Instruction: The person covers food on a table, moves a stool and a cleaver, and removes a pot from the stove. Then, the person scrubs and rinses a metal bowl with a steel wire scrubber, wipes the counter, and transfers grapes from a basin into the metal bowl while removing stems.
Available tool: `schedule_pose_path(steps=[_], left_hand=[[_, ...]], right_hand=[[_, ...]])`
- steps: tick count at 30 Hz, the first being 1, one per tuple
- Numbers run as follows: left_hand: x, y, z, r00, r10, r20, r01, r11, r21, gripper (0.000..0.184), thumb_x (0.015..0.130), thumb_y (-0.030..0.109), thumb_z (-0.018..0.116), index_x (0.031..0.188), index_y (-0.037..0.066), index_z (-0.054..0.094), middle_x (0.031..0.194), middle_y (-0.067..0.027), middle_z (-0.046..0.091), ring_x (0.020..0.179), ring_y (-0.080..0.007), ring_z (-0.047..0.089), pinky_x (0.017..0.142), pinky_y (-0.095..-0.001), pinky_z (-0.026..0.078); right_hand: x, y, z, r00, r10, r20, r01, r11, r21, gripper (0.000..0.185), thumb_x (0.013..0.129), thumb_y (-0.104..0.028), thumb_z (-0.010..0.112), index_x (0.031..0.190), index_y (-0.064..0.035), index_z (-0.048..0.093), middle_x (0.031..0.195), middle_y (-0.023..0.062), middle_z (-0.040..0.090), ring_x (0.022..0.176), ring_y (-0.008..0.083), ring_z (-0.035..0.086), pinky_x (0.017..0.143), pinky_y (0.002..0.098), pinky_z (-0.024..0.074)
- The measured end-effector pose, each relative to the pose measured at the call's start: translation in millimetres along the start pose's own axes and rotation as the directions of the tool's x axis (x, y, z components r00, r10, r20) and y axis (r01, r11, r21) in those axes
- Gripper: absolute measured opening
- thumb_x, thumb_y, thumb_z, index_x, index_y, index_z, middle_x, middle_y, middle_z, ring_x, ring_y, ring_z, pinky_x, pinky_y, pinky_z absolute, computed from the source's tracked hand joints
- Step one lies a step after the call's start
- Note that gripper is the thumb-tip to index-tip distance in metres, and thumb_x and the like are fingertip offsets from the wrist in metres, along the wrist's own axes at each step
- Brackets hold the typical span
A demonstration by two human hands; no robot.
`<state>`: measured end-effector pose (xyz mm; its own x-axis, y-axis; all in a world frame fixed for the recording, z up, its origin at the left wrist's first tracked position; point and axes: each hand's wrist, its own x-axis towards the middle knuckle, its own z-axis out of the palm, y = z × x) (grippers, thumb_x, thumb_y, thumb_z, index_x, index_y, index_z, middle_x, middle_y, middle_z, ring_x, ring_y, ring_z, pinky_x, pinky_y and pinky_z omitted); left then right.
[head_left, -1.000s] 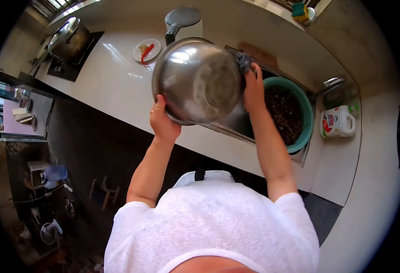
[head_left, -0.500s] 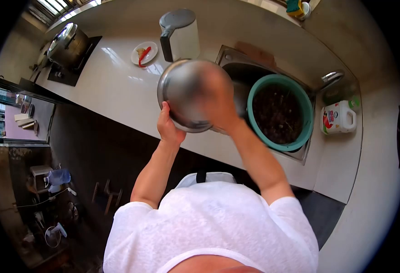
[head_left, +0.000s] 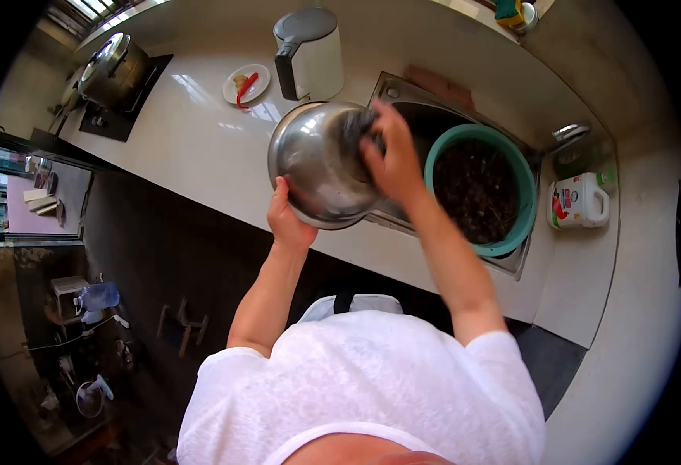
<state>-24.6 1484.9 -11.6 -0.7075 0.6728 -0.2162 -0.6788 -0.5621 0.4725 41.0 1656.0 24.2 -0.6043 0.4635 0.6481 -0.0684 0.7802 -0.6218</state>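
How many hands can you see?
2: the left hand grips the metal bowl near its rim, and the right hand holds a dark scrubber over the bowl's outside. No other hands show.

this is a kitchen. a pale counter (head_left: 201, 139) runs across the upper part of the frame, with a large metal pot (head_left: 119, 74) on a black hob (head_left: 115, 124) at upper left. at upper centre stand a lidded jug (head_left: 322, 66) and a small plate (head_left: 263, 84) bearing a red chilli (head_left: 244, 91). right of centre a steel sink (head_left: 384, 84) is set into the worktop, with a tap (head_left: 571, 133) and a white jug-handled bottle (head_left: 579, 203) at its right.
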Motion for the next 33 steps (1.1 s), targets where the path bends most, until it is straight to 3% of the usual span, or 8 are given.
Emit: schedule_pose_path(steps=[6, 9, 10, 12, 16, 22, 29, 33], left_hand=[[-5, -4, 1, 0.996, -0.074, -0.059, 0.074, 0.997, -0.011, 0.036, 0.091, 0.034, 0.034, 0.113, 0.008, 0.047, 0.119, -0.0055, 0.047, 0.112, -0.0214, 0.042, 0.096, -0.0377, 0.031], [-9, -1, 4, 1.000, -0.013, -0.004, 0.013, 1.000, 0.005, 0.041, 0.091, 0.037, 0.034, 0.118, 0.007, 0.044, 0.121, -0.0056, 0.046, 0.114, -0.0219, 0.040, 0.097, -0.0377, 0.030], [-10, 1, 3, 0.999, 0.004, 0.033, -0.004, 1.000, 0.000, 0.044, 0.091, 0.039, 0.034, 0.120, 0.007, 0.043, 0.122, -0.0061, 0.046, 0.114, -0.0221, 0.040, 0.097, -0.0375, 0.030], [-15, 6, 9, 0.994, -0.016, 0.112, 0.018, 1.000, -0.014, 0.048, 0.090, 0.041, 0.033, 0.123, 0.007, 0.040, 0.124, -0.0071, 0.044, 0.115, -0.0224, 0.040, 0.096, -0.0375, 0.031], [-27, 6, 26, 0.987, 0.036, 0.159, -0.031, 0.999, -0.034, 0.046, 0.090, 0.037, 0.033, 0.122, 0.005, 0.042, 0.123, -0.0086, 0.045, 0.112, -0.0233, 0.044, 0.093, -0.0378, 0.036], [-25, -3, 35, 0.993, -0.038, 0.116, 0.052, 0.992, -0.118, 0.039, 0.087, 0.023, 0.032, 0.119, 0.004, 0.044, 0.120, -0.0107, 0.047, 0.108, -0.0238, 0.047, 0.089, -0.0374, 0.040], [-12, -6, 31, 0.991, 0.003, 0.134, 0.002, 0.999, -0.043, 0.046, 0.091, 0.038, 0.031, 0.118, 0.004, 0.045, 0.119, -0.0102, 0.048, 0.107, -0.0238, 0.047, 0.090, -0.0382, 0.039], [-9, -6, 7, 1.000, 0.008, 0.025, -0.009, 1.000, 0.012, 0.042, 0.089, 0.034, 0.041, 0.115, 0.002, 0.048, 0.112, -0.0095, 0.053, 0.103, -0.0226, 0.051, 0.087, -0.0376, 0.040]], right_hand=[[22, -14, 6, 0.988, -0.127, 0.083, 0.136, 0.983, -0.122, 0.023, 0.071, -0.020, 0.061, 0.086, -0.0072, 0.050, 0.117, 0.0179, 0.048, 0.113, 0.0369, 0.039, 0.094, 0.0483, 0.0284], [34, 16, -28, 0.987, 0.150, -0.052, -0.146, 0.986, 0.075, 0.022, 0.082, -0.022, 0.055, 0.092, -0.0027, 0.049, 0.116, 0.0164, 0.050, 0.097, 0.0271, 0.052, 0.085, 0.0325, 0.0384], [29, 12, -36, 0.900, 0.436, 0.008, -0.375, 0.764, 0.525, 0.022, 0.085, -0.022, 0.052, 0.095, -0.0027, 0.049, 0.111, 0.0124, 0.053, 0.088, 0.0152, 0.052, 0.078, 0.0253, 0.0405], [19, 5, -55, 0.734, 0.672, 0.099, -0.461, 0.387, 0.799, 0.029, 0.088, -0.025, 0.048, 0.108, -0.0045, 0.049, 0.100, 0.0066, 0.054, 0.087, 0.0116, 0.051, 0.077, 0.0241, 0.0416], [21, -16, -78, 0.788, 0.608, 0.100, -0.277, 0.205, 0.939, 0.041, 0.086, -0.022, 0.039, 0.120, 0.0005, 0.042, 0.121, 0.0139, 0.048, 0.109, 0.0231, 0.048, 0.090, 0.0320, 0.0391], [18, -12, -92, 0.802, 0.589, 0.101, -0.282, 0.224, 0.933, 0.054, 0.082, -0.032, 0.041, 0.125, 0.0000, 0.036, 0.131, 0.0170, 0.036, 0.122, 0.0284, 0.033, 0.101, 0.0392, 0.0291], [22, -5, -80, 0.766, 0.632, 0.119, -0.418, 0.348, 0.839, 0.048, 0.087, -0.028, 0.041, 0.123, 0.0041, 0.037, 0.126, 0.0170, 0.041, 0.117, 0.0239, 0.040, 0.097, 0.0348, 0.0340], [27, 21, -60, 0.909, 0.412, 0.064, -0.393, 0.798, 0.458, 0.012, 0.084, -0.008, 0.049, 0.094, -0.0021, 0.047, 0.121, 0.0129, 0.049, 0.104, 0.0155, 0.047, 0.087, 0.0264, 0.0366]])
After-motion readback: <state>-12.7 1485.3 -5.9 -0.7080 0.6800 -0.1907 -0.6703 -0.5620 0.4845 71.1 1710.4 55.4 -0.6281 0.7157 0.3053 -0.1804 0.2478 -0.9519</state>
